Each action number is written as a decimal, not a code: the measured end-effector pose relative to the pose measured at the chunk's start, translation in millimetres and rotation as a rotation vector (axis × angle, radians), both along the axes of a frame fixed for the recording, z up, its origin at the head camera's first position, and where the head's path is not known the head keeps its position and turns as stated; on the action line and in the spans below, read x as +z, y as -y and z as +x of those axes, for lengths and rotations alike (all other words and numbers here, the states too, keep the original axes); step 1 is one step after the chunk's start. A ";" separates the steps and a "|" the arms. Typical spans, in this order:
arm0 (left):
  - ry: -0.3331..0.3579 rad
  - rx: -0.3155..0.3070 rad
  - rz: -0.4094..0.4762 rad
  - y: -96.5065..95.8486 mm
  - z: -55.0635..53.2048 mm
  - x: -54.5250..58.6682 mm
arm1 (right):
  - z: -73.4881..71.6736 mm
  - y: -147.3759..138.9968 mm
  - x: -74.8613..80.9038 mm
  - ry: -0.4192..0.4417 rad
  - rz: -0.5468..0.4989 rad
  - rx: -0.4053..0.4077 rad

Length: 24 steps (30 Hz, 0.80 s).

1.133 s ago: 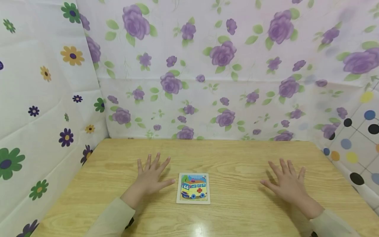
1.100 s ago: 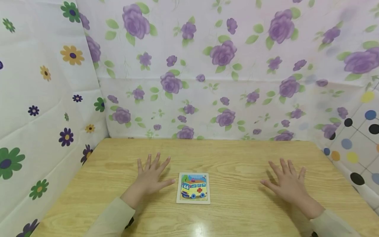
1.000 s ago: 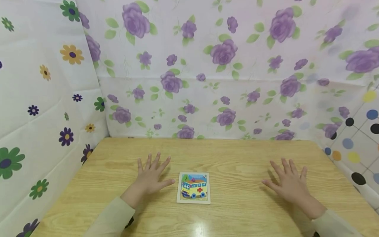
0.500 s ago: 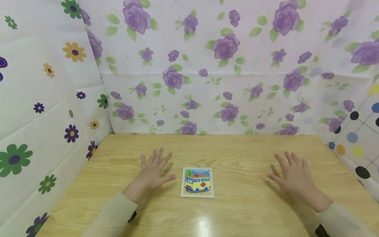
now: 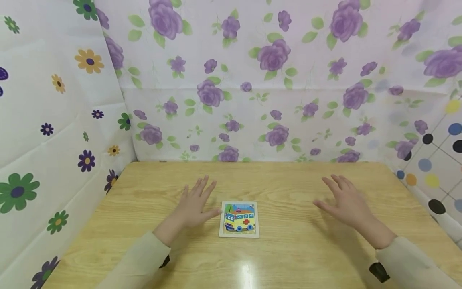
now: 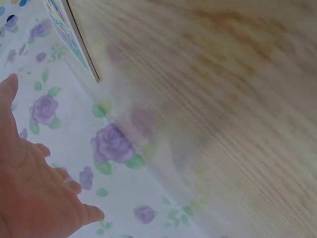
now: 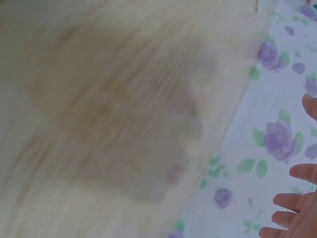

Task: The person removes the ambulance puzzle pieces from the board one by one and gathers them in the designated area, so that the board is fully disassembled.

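I see the picture board lying flat on the surface, a little left of midway between its side edges, its scene upright in my head view, which I judge keeps it easy to see. My left grip is spread just beside it, and my right grip, fingers extended, hangs nearer the surface's right edge, neither holding anything.

The left hand spreads fingers toward the far edge of the tabletop. The right hand hovers, fingers extended.
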<state>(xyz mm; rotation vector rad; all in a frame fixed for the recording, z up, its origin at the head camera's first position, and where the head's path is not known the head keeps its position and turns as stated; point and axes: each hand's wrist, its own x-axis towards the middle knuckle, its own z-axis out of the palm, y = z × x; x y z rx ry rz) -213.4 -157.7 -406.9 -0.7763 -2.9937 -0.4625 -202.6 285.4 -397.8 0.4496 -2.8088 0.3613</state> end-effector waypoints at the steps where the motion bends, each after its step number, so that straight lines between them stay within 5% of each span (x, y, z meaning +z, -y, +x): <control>1: 0.001 -0.011 0.006 -1.9 1.0 0.3 | -0.2 3.2 1.0 -0.003 -0.007 0.006; 11: 0.010 -0.101 -0.023 -18.6 6.3 6.6 | -10.9 35.1 12.4 -0.023 -0.057 0.090; 24: 0.151 -0.276 -0.103 -29.2 15.4 -0.3 | -24.2 76.9 3.8 0.039 -0.119 0.164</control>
